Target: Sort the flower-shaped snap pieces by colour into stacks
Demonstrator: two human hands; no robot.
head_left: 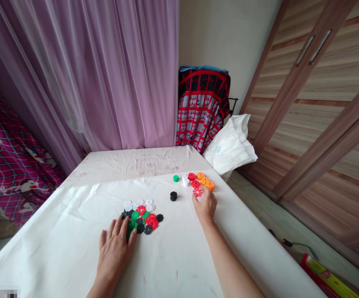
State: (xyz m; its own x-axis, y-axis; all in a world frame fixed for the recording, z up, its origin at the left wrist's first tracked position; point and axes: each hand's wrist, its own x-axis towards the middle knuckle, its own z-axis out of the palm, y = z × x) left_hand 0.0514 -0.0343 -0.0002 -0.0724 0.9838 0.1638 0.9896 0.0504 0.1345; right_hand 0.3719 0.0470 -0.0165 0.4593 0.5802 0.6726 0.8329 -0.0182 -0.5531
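Note:
My left hand lies spread on the white-covered table, its fingertips touching the near left side of a mixed pile of plastic snowflake discs. Green discs, red discs, black discs and white discs overlap there. Further right, my right hand has its thumb and index finger around a red snowflake disc. Just beyond it are red stacks and orange stacks. To the left of these stand a white stack, a green stack and a black stack.
The table has a white cloth cover. A white plastic bag is at its far right corner, before a chair draped in red checked cloth. Purple curtains hang behind; a wooden wardrobe stands at right.

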